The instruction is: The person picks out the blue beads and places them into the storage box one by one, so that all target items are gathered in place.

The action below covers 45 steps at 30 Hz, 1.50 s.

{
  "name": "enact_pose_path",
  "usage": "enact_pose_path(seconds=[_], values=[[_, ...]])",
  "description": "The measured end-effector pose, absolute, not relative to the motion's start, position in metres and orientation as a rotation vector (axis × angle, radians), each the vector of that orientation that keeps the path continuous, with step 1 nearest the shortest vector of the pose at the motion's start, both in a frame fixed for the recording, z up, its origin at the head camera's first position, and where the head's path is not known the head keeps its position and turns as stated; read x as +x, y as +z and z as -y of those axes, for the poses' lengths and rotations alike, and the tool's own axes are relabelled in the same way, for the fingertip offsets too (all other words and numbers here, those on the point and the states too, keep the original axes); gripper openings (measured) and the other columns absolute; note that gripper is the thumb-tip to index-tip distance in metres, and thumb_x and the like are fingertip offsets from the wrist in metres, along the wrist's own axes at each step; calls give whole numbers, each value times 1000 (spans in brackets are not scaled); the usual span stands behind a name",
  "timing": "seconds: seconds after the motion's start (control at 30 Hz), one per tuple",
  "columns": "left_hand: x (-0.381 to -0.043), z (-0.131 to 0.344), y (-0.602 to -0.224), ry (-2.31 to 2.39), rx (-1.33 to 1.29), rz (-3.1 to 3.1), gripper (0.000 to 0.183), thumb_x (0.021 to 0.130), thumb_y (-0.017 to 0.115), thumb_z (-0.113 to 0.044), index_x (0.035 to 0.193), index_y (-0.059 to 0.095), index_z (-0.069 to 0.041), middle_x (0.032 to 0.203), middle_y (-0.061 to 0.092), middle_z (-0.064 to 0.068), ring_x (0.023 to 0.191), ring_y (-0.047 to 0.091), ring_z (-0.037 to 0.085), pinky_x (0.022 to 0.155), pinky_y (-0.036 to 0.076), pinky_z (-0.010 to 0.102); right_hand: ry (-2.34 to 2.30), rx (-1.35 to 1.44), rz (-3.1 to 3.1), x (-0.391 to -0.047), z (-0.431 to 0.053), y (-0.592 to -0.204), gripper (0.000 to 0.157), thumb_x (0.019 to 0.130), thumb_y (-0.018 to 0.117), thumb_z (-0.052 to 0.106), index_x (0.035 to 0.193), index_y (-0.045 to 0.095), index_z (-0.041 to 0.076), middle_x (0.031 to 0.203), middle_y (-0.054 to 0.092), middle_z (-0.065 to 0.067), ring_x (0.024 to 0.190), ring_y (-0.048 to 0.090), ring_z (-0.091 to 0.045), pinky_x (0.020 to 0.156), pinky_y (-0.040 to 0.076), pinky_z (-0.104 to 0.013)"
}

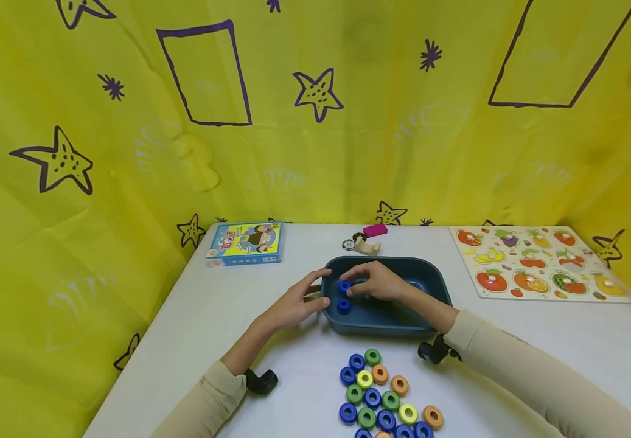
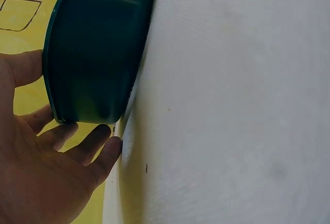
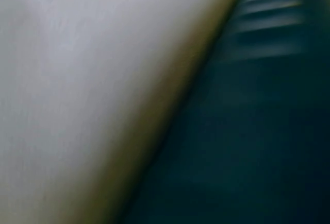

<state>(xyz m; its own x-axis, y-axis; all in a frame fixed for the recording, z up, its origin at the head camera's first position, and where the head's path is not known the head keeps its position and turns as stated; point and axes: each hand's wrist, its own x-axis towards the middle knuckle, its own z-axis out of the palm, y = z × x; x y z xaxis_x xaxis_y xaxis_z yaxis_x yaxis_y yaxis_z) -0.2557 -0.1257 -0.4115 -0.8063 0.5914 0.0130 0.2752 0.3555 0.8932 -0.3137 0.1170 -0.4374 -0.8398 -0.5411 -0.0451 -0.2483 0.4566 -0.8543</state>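
left hand (image 1: 289, 304) spread, thumb and fingers apart, touching the left end of the teal bin (image 1: 381, 330); right hand (image 1: 378, 281) dips inside the bin, thumb and fingertip pinching a blue ring (image 1: 343, 283). on the near side of the bin lie loose coloured rings (image 1: 378, 399). a second blue ring (image 1: 344, 311) sits in the bin's left end. beyond the bin rest a beige piece (image 1: 367, 249) and a pink block (image 1: 375, 230).

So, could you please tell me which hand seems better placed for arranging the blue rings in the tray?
Probably the right hand: it is inside the tray, at one blue ring, with a second ring close by. The left hand touches the tray's left end.
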Motion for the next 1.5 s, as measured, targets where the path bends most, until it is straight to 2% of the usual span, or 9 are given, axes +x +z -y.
enact_pose_path(seconds=[0.3, 0.53, 0.67, 0.77, 0.9, 0.97, 1.07, 1.2, 1.5], values=[[-255, 126, -411, 1436, 772, -2307, 59, 95, 54, -16, 146, 26, -11, 151, 19, 11, 130, 31, 38, 103, 31, 49, -1276, -629, -2415, -316, -116, -445, 30, 81, 73, 13, 111, 68, 13, 109, 63, -5, 59, 53, -17, 54, 49, -28], [-255, 124, -412, 1433, 786, -2306, 59, 95, 54, -17, 146, 26, -10, 151, 19, 11, 130, 31, 38, 103, 31, 48, -1364, -587, -2467, -305, -124, -430, 31, 82, 72, 19, 112, 67, 15, 110, 65, -2, 77, 58, -19, 60, 51, -32], [-254, 124, -411, 1430, 778, -2314, 59, 95, 54, -18, 146, 27, -11, 151, 20, 10, 130, 31, 37, 103, 31, 48, -1371, -668, -2493, -278, -140, -412, 31, 81, 73, 27, 111, 67, 19, 107, 66, 1, 65, 55, -17, 55, 50, -30], [-254, 123, -410, 1428, 774, -2331, 58, 94, 55, -17, 146, 28, -12, 151, 21, 9, 130, 33, 36, 102, 33, 47, -1352, -779, -2498, -244, -158, -400, 31, 81, 73, 32, 110, 67, 22, 84, 65, -2, 51, 46, -16, 46, 43, -26], [-257, 125, -413, 1428, 763, -2349, 58, 94, 55, -16, 146, 28, -15, 151, 21, 7, 130, 34, 35, 102, 33, 46, -1314, -869, -2524, -197, -184, -397, 29, 79, 73, 32, 107, 68, 26, 58, 48, 2, 48, 41, -9, 42, 35, -23], [-258, 126, -413, 1422, 762, -2348, 58, 94, 55, -17, 146, 28, -15, 151, 21, 6, 130, 33, 35, 102, 33, 47, -1304, -861, -2509, -175, -195, -402, 29, 79, 74, 31, 107, 68, 26, 63, 53, 4, 49, 41, -6, 42, 35, -22], [-259, 127, -415, 1423, 771, -2342, 59, 94, 55, -16, 146, 28, -14, 152, 20, 7, 130, 32, 35, 102, 32, 47, -1306, -831, -2431, -150, -209, -414, 29, 80, 74, 27, 108, 68, 24, 84, 64, 3, 49, 42, -4, 42, 36, -21], [-256, 127, -411, 1426, 773, -2332, 59, 94, 54, -14, 146, 27, -12, 152, 19, 9, 131, 32, 36, 102, 32, 48, -1365, -812, -2226, -128, -217, -433, 29, 82, 72, 19, 110, 68, 18, 102, 66, -3, 48, 42, -1, 39, 34, -20], [-255, 126, -412, 1418, 774, -2333, 59, 94, 55, -15, 146, 27, -11, 152, 19, 10, 130, 32, 36, 102, 33, 46, -1442, -902, -1990, -121, -218, -455, 25, 85, 67, 8, 110, 68, 14, 104, 66, -5, 57, 47, -3, 42, 37, -18]])
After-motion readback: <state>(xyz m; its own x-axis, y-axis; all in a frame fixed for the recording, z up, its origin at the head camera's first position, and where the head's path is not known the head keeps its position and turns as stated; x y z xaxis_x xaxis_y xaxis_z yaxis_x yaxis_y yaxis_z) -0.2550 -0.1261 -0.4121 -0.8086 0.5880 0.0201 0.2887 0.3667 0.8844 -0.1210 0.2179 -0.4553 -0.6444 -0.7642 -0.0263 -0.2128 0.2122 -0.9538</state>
